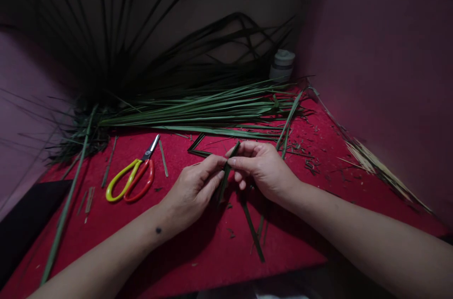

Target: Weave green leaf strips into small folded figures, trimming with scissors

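Over the middle of the red table, dark green leaf strips (225,178) are pinched between both hands. My left hand (198,186) closes thumb and forefinger on them from the left. From the right, my right hand (260,169) grips them between thumb and forefinger, its other fingers curled below. A bent end of strip (200,152) sticks out to the left beyond my left hand, and another strip (253,228) hangs down toward the front. Scissors with one yellow and one red handle (139,172) lie to the left, blades pointing away.
Long green leaves (205,112) lie across the back of the red table (283,242). A lidded white jar (282,65) stands behind them. Thin pale sticks (382,171) line the right edge. One long stalk (67,209) runs down the left side. Small scraps are scattered about.
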The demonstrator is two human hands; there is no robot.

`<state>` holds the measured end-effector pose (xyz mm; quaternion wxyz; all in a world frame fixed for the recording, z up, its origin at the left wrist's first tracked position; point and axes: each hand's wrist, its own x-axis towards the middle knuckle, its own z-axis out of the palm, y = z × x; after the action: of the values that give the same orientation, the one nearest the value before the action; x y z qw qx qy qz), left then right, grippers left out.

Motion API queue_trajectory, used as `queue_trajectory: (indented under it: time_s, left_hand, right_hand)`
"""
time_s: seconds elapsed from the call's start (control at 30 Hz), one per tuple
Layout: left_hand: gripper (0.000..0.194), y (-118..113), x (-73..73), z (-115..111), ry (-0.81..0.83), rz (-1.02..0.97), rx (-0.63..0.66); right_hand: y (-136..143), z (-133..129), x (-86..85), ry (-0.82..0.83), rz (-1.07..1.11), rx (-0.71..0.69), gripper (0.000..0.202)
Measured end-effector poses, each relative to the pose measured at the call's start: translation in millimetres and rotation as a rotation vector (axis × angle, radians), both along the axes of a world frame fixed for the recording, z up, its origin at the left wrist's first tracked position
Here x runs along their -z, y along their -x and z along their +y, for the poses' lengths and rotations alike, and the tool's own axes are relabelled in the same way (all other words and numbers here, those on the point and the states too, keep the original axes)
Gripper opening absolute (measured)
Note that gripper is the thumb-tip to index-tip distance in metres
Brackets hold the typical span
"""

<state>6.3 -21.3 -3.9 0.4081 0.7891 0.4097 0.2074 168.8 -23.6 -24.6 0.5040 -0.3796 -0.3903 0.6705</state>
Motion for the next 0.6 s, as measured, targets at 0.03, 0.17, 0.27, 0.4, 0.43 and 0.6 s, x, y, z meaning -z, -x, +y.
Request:
queue_trajectory:
  time_s: [0.03, 0.17, 0.27, 0.4, 0.43, 0.6]
  left_hand:
    - [0.021, -0.2, -0.4, -0.5, 0.026, -0.013, 0.003]
    - [0.022, -1.0, -1.6, -2.6, 0.082, -0.033, -0.022]
    - [0.019, -3.0, -1.1, -3.0, 0.175, -0.074, -0.078]
    - [0.018, -6.5, -1.5, -2.1, 0.292, -0.124, -0.133]
    - [0.018, -7.0, -1.9, -1.9, 0.285, -0.117, -0.139]
    - [0.020, -5.4, -2.2, -2.5, 0.102, -0.012, -0.144]
  right_hand:
    - [0.0, 0.3, 0.2, 0.005, -0.002, 0.003, 0.009]
    - [0.3, 2.1, 1.0, 0.006, -0.021, 0.000, 0.007]
    - [0.2, 2.3, 0.1, 0.011, -0.046, -0.001, 0.007]
    - [-0.6, 0.4, -2.7, 0.024, -0.059, -0.005, 0.010]
    - [-0.8, 0.1, -3.1, 0.030, -0.054, -0.003, 0.012]
    - [-1.7, 0.3, -1.6, 0.031, -0.028, 0.008, 0.018]
